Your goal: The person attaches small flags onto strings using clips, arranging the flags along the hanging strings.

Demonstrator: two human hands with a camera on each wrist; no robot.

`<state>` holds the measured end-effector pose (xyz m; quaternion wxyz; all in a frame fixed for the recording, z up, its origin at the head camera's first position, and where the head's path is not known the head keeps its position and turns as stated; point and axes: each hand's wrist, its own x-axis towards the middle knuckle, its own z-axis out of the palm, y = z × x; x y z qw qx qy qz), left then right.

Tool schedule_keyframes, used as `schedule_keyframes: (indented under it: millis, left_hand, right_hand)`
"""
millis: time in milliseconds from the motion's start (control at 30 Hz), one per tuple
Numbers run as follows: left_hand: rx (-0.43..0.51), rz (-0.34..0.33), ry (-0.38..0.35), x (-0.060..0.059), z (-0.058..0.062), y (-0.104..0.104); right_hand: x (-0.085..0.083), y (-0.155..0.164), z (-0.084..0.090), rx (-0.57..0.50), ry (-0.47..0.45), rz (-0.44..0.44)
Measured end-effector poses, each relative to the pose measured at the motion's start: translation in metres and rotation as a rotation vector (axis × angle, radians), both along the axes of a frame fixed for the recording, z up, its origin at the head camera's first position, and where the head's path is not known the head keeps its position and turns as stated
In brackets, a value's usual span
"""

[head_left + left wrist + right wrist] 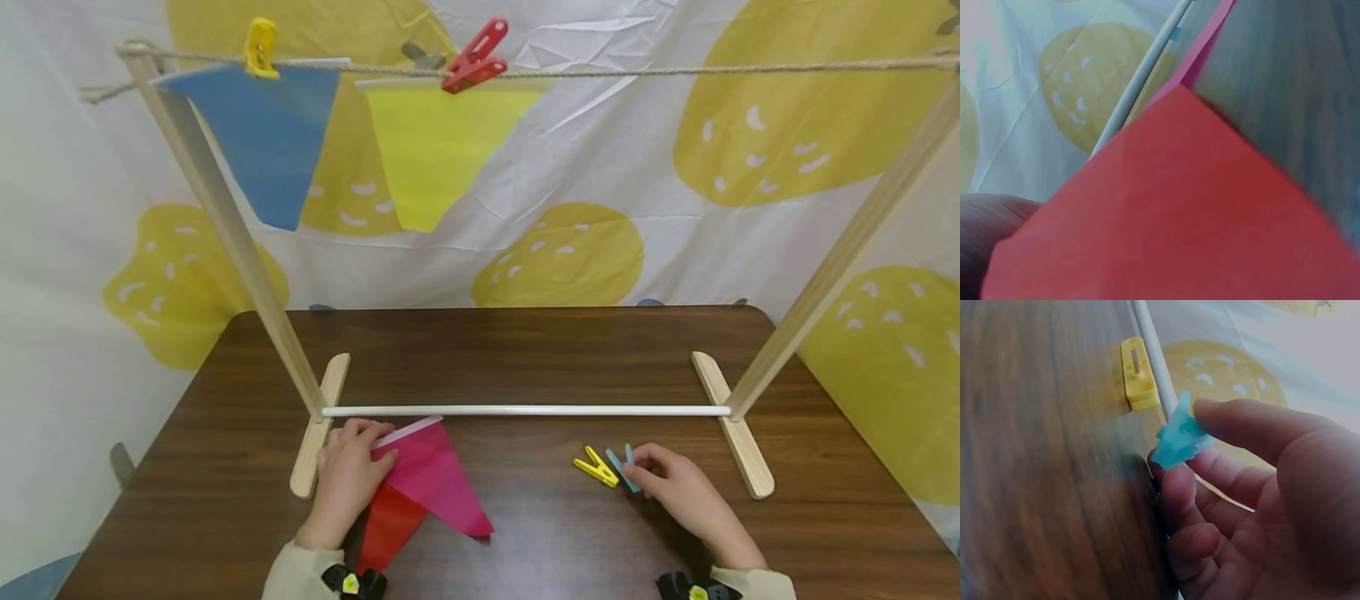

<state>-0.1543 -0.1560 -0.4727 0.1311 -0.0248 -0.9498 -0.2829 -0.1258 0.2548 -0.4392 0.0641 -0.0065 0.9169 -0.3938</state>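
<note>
Left hand (347,473) lying flat-fingered on pink flag (438,479) at 7 o'clock, right hand (678,492) pinching blue clothespin (624,468) at 5 o'clock on desk (525,350).

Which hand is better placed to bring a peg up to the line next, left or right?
Probably the right hand: its fingers already pinch the blue peg, with the yellow peg beside it on the table. The left hand rests on the pink flag, away from both pegs.
</note>
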Motion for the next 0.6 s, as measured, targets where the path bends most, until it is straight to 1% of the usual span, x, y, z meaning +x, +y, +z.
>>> schedule_keyframes:
  millis: [200,400,600]
  left_hand:
    - [-0.021,-0.028,0.033,0.0007,0.0007,0.0002]
    - [-0.043,-0.049,0.014,0.0014,0.0018,0.0012]
    - [-0.044,-0.043,0.013,0.0018,0.0018,0.0009]
  right_hand:
    - [-0.0004,0.0019,0.0008,-0.055,-0.027,-0.024]
    - [-0.0004,0.0034,0.0002,-0.054,-0.034,-0.029]
    - [-0.0011,0.0037,-0.0012,-0.101,-0.040,-0.062]
